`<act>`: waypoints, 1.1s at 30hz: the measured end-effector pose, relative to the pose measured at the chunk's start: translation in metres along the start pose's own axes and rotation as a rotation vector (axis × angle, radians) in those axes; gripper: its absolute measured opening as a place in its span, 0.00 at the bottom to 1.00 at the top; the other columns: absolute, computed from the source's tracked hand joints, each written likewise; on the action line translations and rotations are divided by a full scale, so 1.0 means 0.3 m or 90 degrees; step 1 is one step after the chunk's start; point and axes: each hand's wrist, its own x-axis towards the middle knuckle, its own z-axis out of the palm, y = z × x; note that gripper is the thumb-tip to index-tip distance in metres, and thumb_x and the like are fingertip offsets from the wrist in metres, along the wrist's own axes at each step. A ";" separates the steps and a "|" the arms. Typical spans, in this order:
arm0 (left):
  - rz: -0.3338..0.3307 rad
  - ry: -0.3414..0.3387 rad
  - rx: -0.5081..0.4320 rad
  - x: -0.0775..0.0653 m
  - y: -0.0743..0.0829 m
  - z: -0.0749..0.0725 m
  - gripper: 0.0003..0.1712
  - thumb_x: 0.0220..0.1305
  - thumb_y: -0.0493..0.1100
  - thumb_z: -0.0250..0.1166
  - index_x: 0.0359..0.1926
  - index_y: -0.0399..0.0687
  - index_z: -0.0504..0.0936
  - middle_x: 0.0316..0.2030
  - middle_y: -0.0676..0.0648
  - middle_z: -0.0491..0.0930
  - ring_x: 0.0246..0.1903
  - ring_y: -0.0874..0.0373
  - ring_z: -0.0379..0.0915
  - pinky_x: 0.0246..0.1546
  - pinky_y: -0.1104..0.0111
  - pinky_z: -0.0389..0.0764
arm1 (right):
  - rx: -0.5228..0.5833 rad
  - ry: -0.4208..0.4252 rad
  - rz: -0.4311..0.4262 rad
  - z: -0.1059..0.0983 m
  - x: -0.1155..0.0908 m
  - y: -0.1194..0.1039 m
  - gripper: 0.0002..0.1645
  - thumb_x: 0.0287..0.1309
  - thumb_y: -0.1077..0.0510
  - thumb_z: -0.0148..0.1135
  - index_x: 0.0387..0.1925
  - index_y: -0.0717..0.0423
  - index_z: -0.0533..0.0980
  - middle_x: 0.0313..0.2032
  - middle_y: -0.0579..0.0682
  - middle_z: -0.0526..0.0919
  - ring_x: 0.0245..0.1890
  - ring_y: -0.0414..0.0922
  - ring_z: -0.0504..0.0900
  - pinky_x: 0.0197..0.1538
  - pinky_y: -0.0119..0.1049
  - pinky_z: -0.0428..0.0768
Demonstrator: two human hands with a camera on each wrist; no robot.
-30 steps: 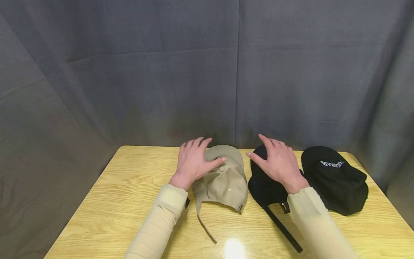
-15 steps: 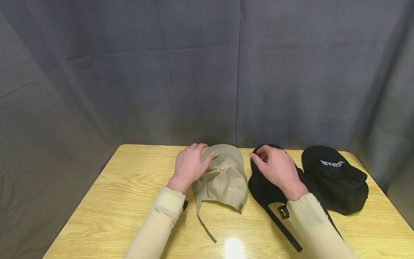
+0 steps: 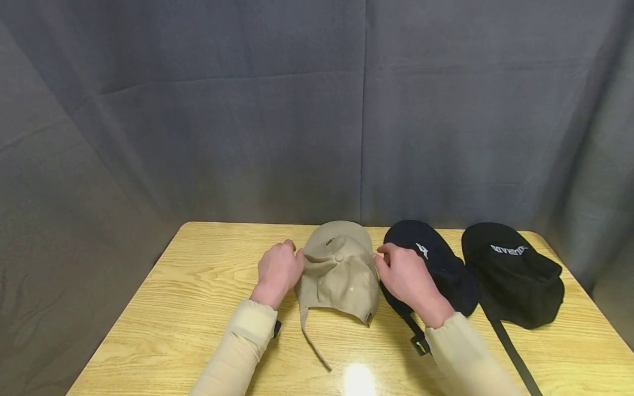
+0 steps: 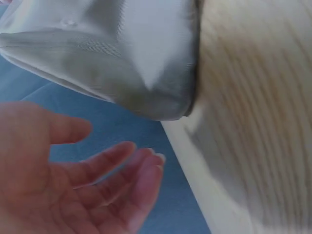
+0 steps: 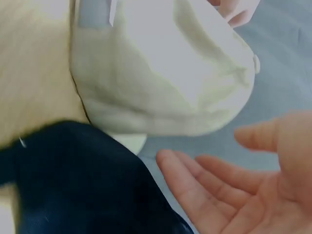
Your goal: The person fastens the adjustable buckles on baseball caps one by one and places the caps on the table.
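Observation:
A beige baseball cap (image 3: 337, 286) lies on the table with its brim toward the curtain and its loose strap (image 3: 313, 346) trailing toward me. Close along its left side is my left hand (image 3: 279, 269); the left wrist view shows the thumb and loosely bent fingers (image 4: 114, 163) apart, nothing between them. My right hand (image 3: 403, 275) is at the beige cap's right side and overlaps a navy cap (image 3: 448, 272) with a white emblem. In the right wrist view its fingers (image 5: 183, 183) are relaxed and hold nothing, with the beige cap (image 5: 161, 83) in front of them.
A black cap (image 3: 525, 286) with white lettering lies to the right, its long strap (image 3: 515, 357) running toward me. Below my right hand shows the navy cap's buckle (image 3: 420, 345). A dark grey curtain (image 3: 277, 121) hangs behind the wooden table (image 3: 198, 308).
Both hands have come lower and nearer to me, their fingers less spread. The right hand has also moved left, uncovering the navy cap's emblem. The caps stay in place.

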 end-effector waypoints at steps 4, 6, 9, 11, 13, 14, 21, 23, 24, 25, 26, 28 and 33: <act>-0.033 -0.049 0.026 -0.004 -0.007 0.016 0.22 0.75 0.51 0.55 0.47 0.34 0.81 0.41 0.34 0.83 0.39 0.37 0.82 0.33 0.48 0.83 | -0.001 -0.036 0.026 0.034 -0.016 -0.011 0.20 0.75 0.60 0.49 0.55 0.72 0.77 0.46 0.65 0.84 0.43 0.61 0.84 0.48 0.57 0.81; -0.047 -0.077 0.035 -0.003 -0.009 0.024 0.21 0.75 0.50 0.55 0.45 0.34 0.81 0.40 0.34 0.83 0.38 0.38 0.82 0.32 0.49 0.83 | -0.006 -0.052 0.026 0.052 -0.022 -0.009 0.20 0.74 0.62 0.47 0.56 0.74 0.76 0.49 0.68 0.83 0.47 0.64 0.83 0.50 0.58 0.80; -0.061 -0.115 0.039 -0.001 -0.013 0.040 0.20 0.75 0.50 0.55 0.40 0.36 0.82 0.38 0.36 0.83 0.35 0.42 0.82 0.29 0.51 0.83 | -0.013 -0.075 0.026 0.076 -0.029 -0.002 0.21 0.73 0.64 0.46 0.57 0.76 0.74 0.50 0.71 0.81 0.47 0.66 0.82 0.49 0.58 0.80; -0.061 -0.128 0.037 -0.001 -0.014 0.051 0.20 0.75 0.49 0.55 0.37 0.37 0.82 0.36 0.37 0.82 0.33 0.44 0.81 0.27 0.52 0.82 | -0.004 -0.103 0.042 0.085 -0.031 0.001 0.23 0.74 0.62 0.45 0.59 0.77 0.71 0.47 0.70 0.82 0.43 0.64 0.84 0.50 0.57 0.80; -0.062 -0.134 0.036 -0.001 -0.013 0.060 0.20 0.75 0.49 0.54 0.36 0.38 0.82 0.35 0.38 0.82 0.32 0.46 0.80 0.27 0.53 0.82 | 0.030 -0.138 0.075 0.091 -0.030 0.005 0.27 0.76 0.57 0.45 0.63 0.77 0.68 0.42 0.68 0.83 0.34 0.60 0.86 0.48 0.53 0.81; -0.062 -0.135 0.035 -0.001 -0.011 0.064 0.20 0.75 0.49 0.53 0.35 0.38 0.82 0.35 0.38 0.82 0.32 0.46 0.80 0.27 0.53 0.82 | 0.053 -0.159 0.097 0.092 -0.029 0.006 0.30 0.77 0.54 0.45 0.65 0.76 0.66 0.38 0.66 0.83 0.29 0.57 0.86 0.46 0.51 0.82; -0.072 -0.136 0.026 0.004 0.004 0.081 0.22 0.75 0.49 0.51 0.31 0.38 0.81 0.38 0.36 0.83 0.34 0.44 0.80 0.29 0.52 0.82 | 0.174 -0.225 0.195 0.095 -0.019 0.018 0.49 0.74 0.32 0.45 0.73 0.71 0.59 0.31 0.58 0.80 0.16 0.51 0.83 0.25 0.41 0.83; -0.073 -0.140 0.027 0.004 0.009 0.082 0.22 0.75 0.49 0.51 0.33 0.37 0.82 0.39 0.36 0.83 0.36 0.44 0.81 0.30 0.53 0.83 | 0.184 -0.228 0.193 0.095 -0.019 0.021 0.48 0.73 0.30 0.45 0.70 0.69 0.64 0.29 0.58 0.80 0.17 0.51 0.83 0.24 0.42 0.83; -0.074 -0.142 0.025 0.003 0.012 0.082 0.22 0.75 0.49 0.51 0.33 0.36 0.81 0.39 0.36 0.83 0.36 0.43 0.81 0.30 0.53 0.83 | 0.187 -0.228 0.191 0.095 -0.020 0.022 0.47 0.72 0.29 0.45 0.66 0.68 0.68 0.28 0.57 0.80 0.17 0.51 0.82 0.24 0.42 0.83; -0.075 -0.143 0.021 0.003 0.014 0.083 0.21 0.74 0.48 0.51 0.34 0.36 0.81 0.39 0.35 0.83 0.36 0.43 0.81 0.31 0.53 0.83 | 0.190 -0.228 0.190 0.095 -0.021 0.023 0.46 0.72 0.28 0.45 0.62 0.66 0.72 0.27 0.57 0.80 0.17 0.51 0.82 0.25 0.43 0.83; -0.074 -0.145 0.018 0.003 0.015 0.085 0.21 0.75 0.47 0.51 0.36 0.35 0.81 0.39 0.35 0.82 0.37 0.43 0.81 0.32 0.53 0.83 | 0.191 -0.227 0.189 0.095 -0.022 0.023 0.45 0.71 0.27 0.45 0.57 0.64 0.75 0.25 0.57 0.81 0.17 0.51 0.82 0.25 0.42 0.83; -0.066 -0.143 0.008 0.003 0.018 0.086 0.18 0.74 0.45 0.52 0.37 0.34 0.79 0.38 0.35 0.81 0.37 0.43 0.80 0.34 0.52 0.83 | 0.191 -0.224 0.186 0.095 -0.023 0.024 0.44 0.68 0.24 0.45 0.45 0.61 0.79 0.22 0.57 0.80 0.17 0.51 0.82 0.25 0.41 0.81; -0.051 -0.138 -0.010 0.003 0.026 0.088 0.12 0.73 0.41 0.53 0.42 0.33 0.73 0.34 0.37 0.78 0.39 0.41 0.80 0.38 0.51 0.83 | 0.182 -0.229 0.172 0.093 -0.021 0.026 0.41 0.57 0.20 0.58 0.31 0.56 0.78 0.18 0.52 0.76 0.15 0.47 0.77 0.24 0.39 0.75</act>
